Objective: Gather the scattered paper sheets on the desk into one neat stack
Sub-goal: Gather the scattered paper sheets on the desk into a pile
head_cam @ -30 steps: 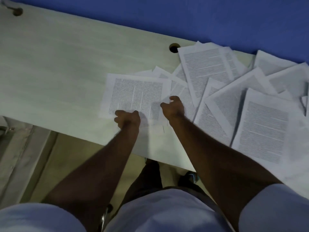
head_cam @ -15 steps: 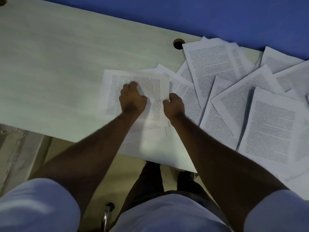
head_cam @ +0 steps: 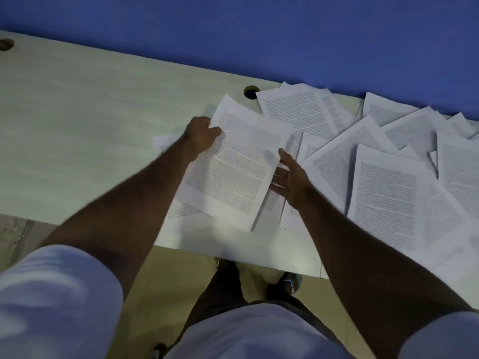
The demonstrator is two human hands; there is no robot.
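Holding a printed sheet tilted above the pale surface.
Left hand pinches the sheet's upper left edge; right hand, fingers spread and relaxed, touches its right edge. More sheets lie beneath it, and the scattered sheets overlap to the right, against the blue wall.

Dim, bluish, soft-focus view from the head camera.

Light is weak and even, with a pale glare patch on the desk near its front edge. Motion blur smears the left hand and the lifted sheet; printed text is unreadable. Faint shadows lie under the scattered papers. Wide-angle distortion bends the desk's edges.
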